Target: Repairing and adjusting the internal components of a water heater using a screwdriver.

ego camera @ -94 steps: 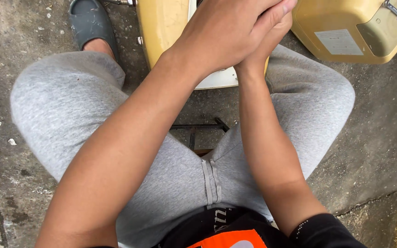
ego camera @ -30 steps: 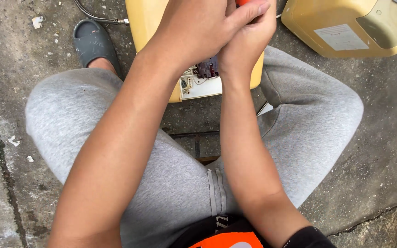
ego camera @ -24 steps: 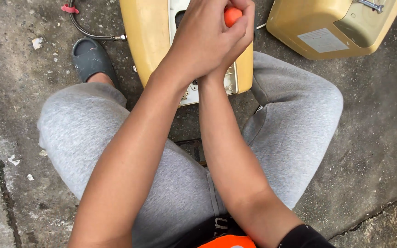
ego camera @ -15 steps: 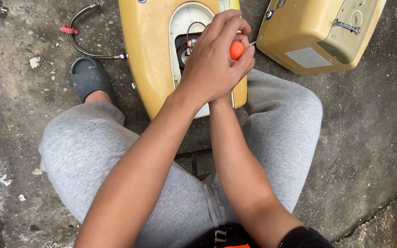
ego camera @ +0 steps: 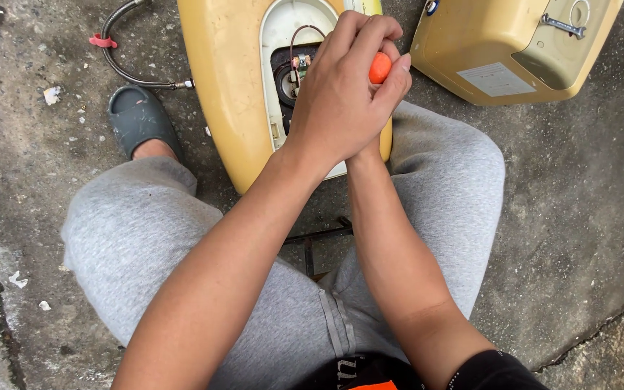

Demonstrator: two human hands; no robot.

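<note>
Your left hand [ego camera: 337, 94] wraps over your right hand [ego camera: 391, 76], which is mostly hidden under it. Both are clenched together around an orange tool handle [ego camera: 380, 67], whose rounded end shows between your fingers. The tool's shaft is hidden, so you cannot tell where its tip sits.

The handle is over a yellow casing [ego camera: 229, 79] that lies on the concrete floor [ego camera: 30, 166] just beyond your knees. In its white oval opening [ego camera: 283, 29] you can see wires [ego camera: 299, 50] and a dark round part, just left of your hands.

Three seconds ago your clasped hands filled the top of the view and the casing was barely visible. Now the view has tilted farther out: the opening shows in full and the orange handle has come into sight. The grip itself has not changed, hand over hand, so the work appears to be steady pressure on the tool inside the opening.

Far right lies a second yellow casing [ego camera: 500, 43] with a wrench [ego camera: 563, 26] on top. Far left, a hose [ego camera: 120, 61] with a red clip curls near your grey slipper [ego camera: 139, 119]. Your grey trousers [ego camera: 153, 245] fill the near view.
</note>
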